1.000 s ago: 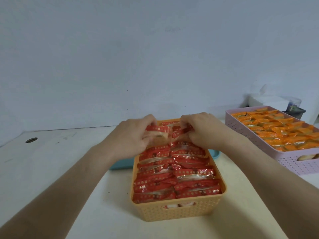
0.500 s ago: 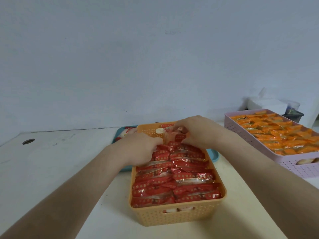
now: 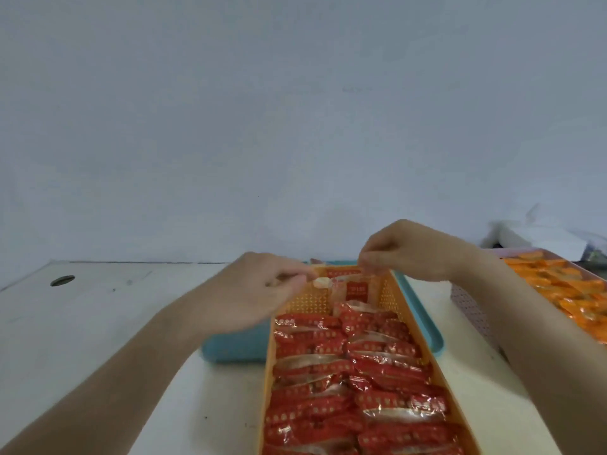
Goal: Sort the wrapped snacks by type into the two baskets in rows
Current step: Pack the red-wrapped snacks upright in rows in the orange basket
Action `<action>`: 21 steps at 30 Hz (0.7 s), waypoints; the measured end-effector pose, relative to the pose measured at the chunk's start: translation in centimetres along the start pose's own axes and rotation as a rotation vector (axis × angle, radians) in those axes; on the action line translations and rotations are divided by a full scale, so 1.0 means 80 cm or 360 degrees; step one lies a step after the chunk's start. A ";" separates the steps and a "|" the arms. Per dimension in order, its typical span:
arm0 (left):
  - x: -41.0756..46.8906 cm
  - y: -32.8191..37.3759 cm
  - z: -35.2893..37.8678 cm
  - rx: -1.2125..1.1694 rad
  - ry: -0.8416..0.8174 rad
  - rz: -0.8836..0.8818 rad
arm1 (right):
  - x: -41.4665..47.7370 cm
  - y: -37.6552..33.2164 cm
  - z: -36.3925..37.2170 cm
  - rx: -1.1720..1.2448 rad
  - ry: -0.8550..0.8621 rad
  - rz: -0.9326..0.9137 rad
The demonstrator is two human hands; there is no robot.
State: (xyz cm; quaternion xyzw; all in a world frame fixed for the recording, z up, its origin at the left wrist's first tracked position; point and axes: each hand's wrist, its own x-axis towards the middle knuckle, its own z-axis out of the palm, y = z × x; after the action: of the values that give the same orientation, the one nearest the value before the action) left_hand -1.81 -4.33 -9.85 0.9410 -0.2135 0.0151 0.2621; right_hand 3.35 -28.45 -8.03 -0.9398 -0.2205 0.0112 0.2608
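Note:
An orange basket [image 3: 437, 366] in front of me holds two rows of red wrapped snacks [image 3: 345, 382]. At its far end one red-and-clear snack packet [image 3: 353, 289] stands upright against the back wall. My left hand [image 3: 259, 290] pinches the packet's left end, and my right hand [image 3: 407, 251] pinches its upper right corner. A pink basket [image 3: 473, 310] at the right holds rows of orange wrapped snacks [image 3: 565, 287].
A teal tray [image 3: 236, 348] lies under and behind the orange basket. The white table [image 3: 98, 323] has a round hole [image 3: 62, 280] at far left and ends at a pale wall. A white tissue pack [image 3: 542, 238] sits behind the pink basket.
The view has tilted down and closer, so the basket now fills the lower frame. Both hands have lifted from the far snacks and now hold one packet upright at the basket's back end.

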 end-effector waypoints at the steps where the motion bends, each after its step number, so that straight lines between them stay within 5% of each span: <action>1: 0.007 -0.010 -0.011 -0.0101 0.0282 -0.0025 | 0.009 0.006 -0.004 0.0219 0.0183 0.0035; 4: 0.037 -0.061 -0.022 -0.0109 0.0746 -0.0262 | 0.044 0.028 -0.002 0.0535 0.0377 0.0301; 11: 0.124 -0.173 0.052 0.0464 0.0014 -0.0689 | 0.136 0.064 0.045 0.0019 -0.0416 0.0627; 15: 0.155 -0.185 0.068 0.0467 -0.0059 -0.0805 | 0.174 0.069 0.071 -0.0327 -0.0595 0.0535; 21: 0.168 -0.191 0.073 -0.0080 0.0007 -0.0931 | 0.200 0.093 0.088 0.0005 -0.0591 0.0463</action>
State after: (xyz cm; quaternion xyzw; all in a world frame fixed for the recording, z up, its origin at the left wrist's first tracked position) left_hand 16.17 -0.77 -20.40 0.9558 0.0670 -0.0643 0.2789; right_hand 19.89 -24.02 -16.26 -0.9430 -0.1270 0.2218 0.2129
